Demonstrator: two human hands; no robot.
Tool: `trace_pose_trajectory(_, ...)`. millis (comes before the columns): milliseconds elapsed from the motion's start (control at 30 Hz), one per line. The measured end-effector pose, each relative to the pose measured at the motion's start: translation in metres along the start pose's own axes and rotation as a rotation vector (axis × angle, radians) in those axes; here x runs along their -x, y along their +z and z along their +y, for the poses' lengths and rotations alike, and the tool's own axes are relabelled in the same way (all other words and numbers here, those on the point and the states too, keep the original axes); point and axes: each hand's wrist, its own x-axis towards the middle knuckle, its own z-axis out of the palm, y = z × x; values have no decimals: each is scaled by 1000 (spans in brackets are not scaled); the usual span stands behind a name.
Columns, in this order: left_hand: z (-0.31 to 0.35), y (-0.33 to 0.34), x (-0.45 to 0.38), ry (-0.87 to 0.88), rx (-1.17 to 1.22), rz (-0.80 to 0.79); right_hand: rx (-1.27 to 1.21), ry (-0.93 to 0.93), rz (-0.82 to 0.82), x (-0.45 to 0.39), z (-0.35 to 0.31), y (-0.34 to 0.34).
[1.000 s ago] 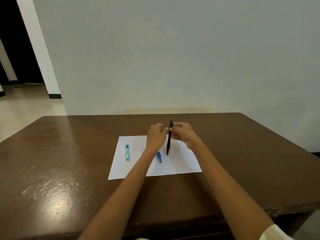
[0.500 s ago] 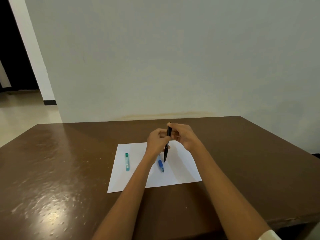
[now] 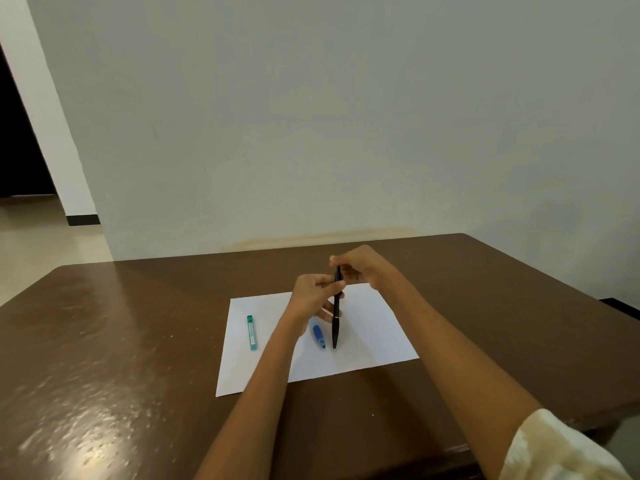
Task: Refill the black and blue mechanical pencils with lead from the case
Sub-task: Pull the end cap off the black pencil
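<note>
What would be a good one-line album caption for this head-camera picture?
Both hands, left hand and right hand, hold the black pencil upright over white paper; blue pencil and lead case wait.

my brown table [image 3: 104, 341], glossy (glare at my near left) | white paper sheet [image 3: 374, 327] lying flat on it | pale wall [image 3: 346, 116] behind | dark doorway [image 3: 17, 150] far left

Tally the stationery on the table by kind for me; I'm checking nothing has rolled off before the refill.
Mechanical pencils: 2, the black pencil held by both hands, the blue pencil lying on the paper
Lead cases: 1, the green lead case
Paper sheets: 1, the white sheet
Total: 4
</note>
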Motion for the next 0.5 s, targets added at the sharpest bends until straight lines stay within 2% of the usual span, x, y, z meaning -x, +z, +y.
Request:
trace_pose_trajectory(167,0,0,-3,4,41,104,-77,-21,-99,0,6,-8)
trace_pose_trajectory(233,-1,-2,-3,13,50,115,-37,-26,-133,3,8,-8)
trace_pose_trajectory(400,1,-3,1,6,50,53,5,2,-129,6,6,-8)
trace_pose_trajectory(500,0,-5,1,-8,81,20,-49,37,-121,6,4,-6)
